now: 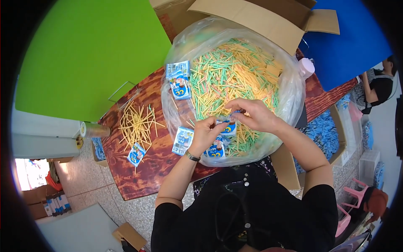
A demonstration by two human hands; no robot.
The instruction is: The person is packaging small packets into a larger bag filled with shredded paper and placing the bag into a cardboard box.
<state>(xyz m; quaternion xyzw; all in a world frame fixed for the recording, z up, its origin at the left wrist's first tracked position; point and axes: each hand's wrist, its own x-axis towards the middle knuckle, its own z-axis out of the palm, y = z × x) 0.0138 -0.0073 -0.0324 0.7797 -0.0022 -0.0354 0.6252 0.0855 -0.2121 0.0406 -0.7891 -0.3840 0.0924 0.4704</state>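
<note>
A small blue-and-white packet (229, 127) is held over the lower part of a big clear plastic bag (294, 107), between the two hands. Judged by what is laid out, only a little is done here: two overlapping packets (180, 86) are set at the bag's upper left, one flat packet (183, 140) is placed beside the left forearm, another packet (215, 149) is seen just below the held one, and a lone packet (136, 154) is rested on a loose pile of yellow sticks (136, 124) on the wooden table (155, 170). Much seems to be left — the bag is heaped with green, yellow and pink sticks (235, 77). Whether any packet is filled or sealed cannot be told.

The left hand (205, 134) is brought in from the lower left, its thumb and forefinger apparently pinched on the packet's left edge. The right hand (259, 116) is reached in from the right, palm turned inward, forefinger arched; the packet's upper right corner appears to be nipped by its fingertips.
</note>
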